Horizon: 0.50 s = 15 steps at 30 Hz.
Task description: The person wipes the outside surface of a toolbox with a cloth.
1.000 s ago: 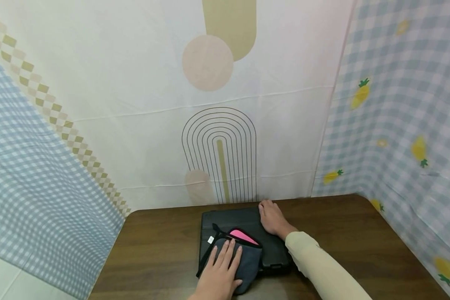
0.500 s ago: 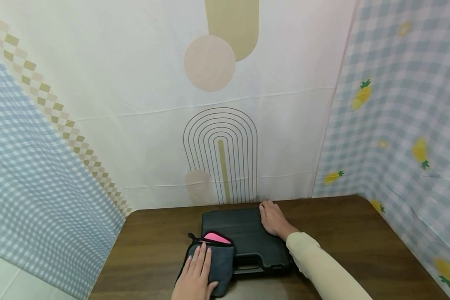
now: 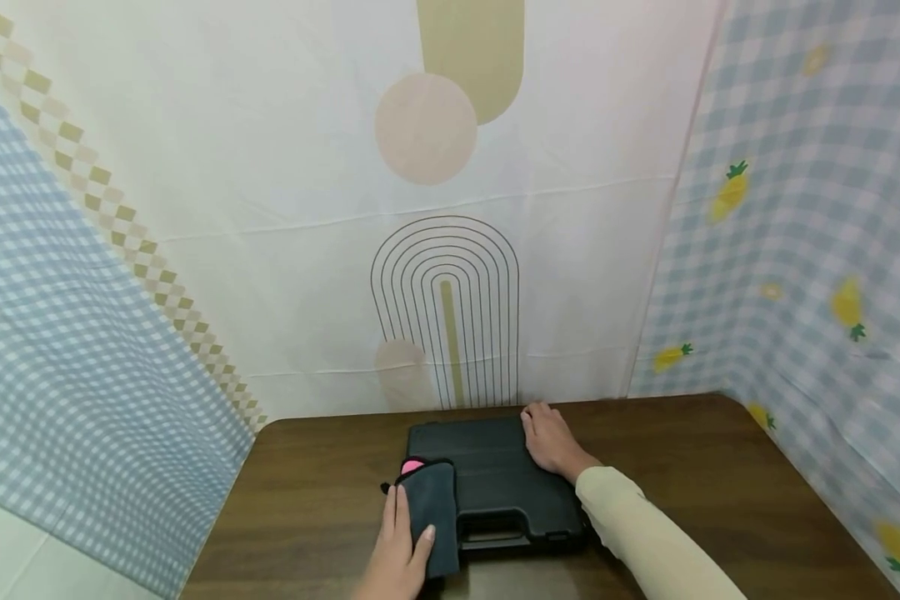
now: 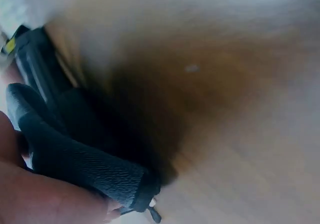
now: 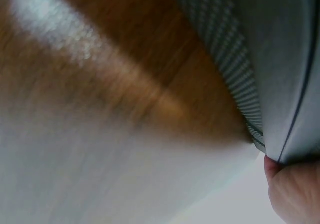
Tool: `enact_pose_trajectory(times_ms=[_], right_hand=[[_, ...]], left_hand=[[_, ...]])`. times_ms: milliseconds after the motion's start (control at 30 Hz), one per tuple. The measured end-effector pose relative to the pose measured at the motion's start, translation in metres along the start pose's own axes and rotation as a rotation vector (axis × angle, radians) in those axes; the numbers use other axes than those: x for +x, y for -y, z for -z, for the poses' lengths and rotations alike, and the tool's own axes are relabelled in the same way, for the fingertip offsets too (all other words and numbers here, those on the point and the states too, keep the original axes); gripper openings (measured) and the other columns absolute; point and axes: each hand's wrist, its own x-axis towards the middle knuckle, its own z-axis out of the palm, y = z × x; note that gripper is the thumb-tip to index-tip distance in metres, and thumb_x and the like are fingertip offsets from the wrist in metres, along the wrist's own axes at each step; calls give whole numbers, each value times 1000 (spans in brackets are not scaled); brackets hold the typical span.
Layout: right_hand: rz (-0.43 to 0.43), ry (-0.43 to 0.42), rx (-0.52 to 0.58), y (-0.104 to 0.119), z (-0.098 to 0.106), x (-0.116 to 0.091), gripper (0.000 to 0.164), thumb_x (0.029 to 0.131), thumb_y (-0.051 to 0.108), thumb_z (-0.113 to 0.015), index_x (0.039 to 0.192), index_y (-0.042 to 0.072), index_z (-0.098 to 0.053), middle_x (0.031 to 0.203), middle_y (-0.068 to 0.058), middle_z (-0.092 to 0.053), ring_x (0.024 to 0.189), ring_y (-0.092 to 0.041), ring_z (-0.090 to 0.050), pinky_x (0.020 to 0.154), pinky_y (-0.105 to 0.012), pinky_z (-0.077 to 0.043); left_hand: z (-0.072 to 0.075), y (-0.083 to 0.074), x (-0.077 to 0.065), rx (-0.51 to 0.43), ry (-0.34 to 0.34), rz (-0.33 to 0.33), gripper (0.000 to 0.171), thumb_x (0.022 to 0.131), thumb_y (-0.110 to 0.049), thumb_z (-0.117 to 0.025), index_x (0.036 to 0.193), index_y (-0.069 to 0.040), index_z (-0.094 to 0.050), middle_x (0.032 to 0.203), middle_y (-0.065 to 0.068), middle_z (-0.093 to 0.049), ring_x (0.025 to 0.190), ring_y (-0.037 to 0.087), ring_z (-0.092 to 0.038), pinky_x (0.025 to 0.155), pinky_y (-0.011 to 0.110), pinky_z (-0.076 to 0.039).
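My left hand grips a dark grey-blue fabric pouch, its thumb across the face and its fingers along the left edge. A pink piece shows at the pouch's black-trimmed opening. Tilted up, the pouch overlaps the front left of a black hard plastic carrying case in the head view. That case lies flat, its handle towards me. At its far right corner, my right hand holds on with fingers bent over the edge. The right wrist view shows fingertips right at the corner.
Under everything is a brown wooden table with rounded far corners. A white patterned cloth hangs behind it, with blue checked cloths at the sides. A ridged band runs along the case's side in the right wrist view.
The pouch has moved left off the middle of the case and tipped up, my left hand going from lying flat on it to gripping it. The right hand stays at the case's corner.
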Motion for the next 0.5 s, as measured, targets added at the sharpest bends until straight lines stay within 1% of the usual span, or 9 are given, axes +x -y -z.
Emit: enact_pose_trajectory(times_ms=[33,100,167,200,233,267,333,400,500], right_hand=[[0,-1,-1,0,1,0,36,118,22,-36,130,-1,-61,132,-22,-60,128,-43,-56,113,-60,-43],[-1,-3,-4,-1,2,0,36,118,22,-36,131,-1,-61,132,-22,-61,128,-44,-56,113,-60,-43],[-4,-6,-7,-1,3,1,36,118,22,-37,131,-1,-61,132,-22,-61,128,-44,-56,112,-60,-44],[-4,-8,-8,-1,3,1,36,118,22,-37,131,-1,-62,131,-22,-61,128,-44,-56,112,-59,-44],[-5,-8,-6,-1,3,1,35,117,22,-37,130,-1,-62,130,-22,-61,127,-44,-57,111,-60,-44],[-5,-8,-3,-1,3,1,35,117,21,-38,130,0,-62,130,-21,-61,127,-44,-57,111,-60,-45],[-8,-8,-1,0,2,1,35,117,22,-38,131,0,-62,130,-21,-61,127,-43,-57,111,-59,-45],[-15,-6,9,2,2,0,35,117,23,-39,131,0,-62,130,-21,-61,127,-42,-56,111,-58,-45],[-21,-11,21,4,2,-1,36,117,23,-39,131,-1,-61,131,-22,-61,125,-42,-57,110,-58,-45]], left_hand=[[2,0,6,-60,3,11,91,111,-50,-50,167,11,-13,173,39,-11,156,61,-28,117,76,-36],[3,4,19,-124,-13,29,92,112,-53,-49,167,11,-12,172,40,-13,156,61,-26,119,76,-32],[2,10,36,-133,-41,20,91,112,-53,-47,166,13,-14,170,43,-18,157,60,-25,121,75,-31],[3,11,43,-142,-53,4,91,113,-52,-46,165,15,-14,168,45,-19,156,61,-24,121,75,-29],[6,11,51,-142,-51,-3,91,113,-53,-44,164,17,-13,167,47,-19,156,62,-22,122,75,-27],[8,10,59,-137,-51,1,89,114,-50,-44,164,18,-14,166,48,-19,157,61,-22,124,74,-26],[17,3,73,-148,-3,6,87,115,-45,-43,163,19,-8,166,50,-13,157,64,-16,125,75,-21],[27,-5,87,-158,58,25,85,116,-39,-42,163,20,-3,167,50,-7,157,66,-11,126,76,-18],[37,-10,108,-112,117,55,80,117,-33,-42,164,18,-1,167,50,-6,158,64,-13,127,73,-21]])
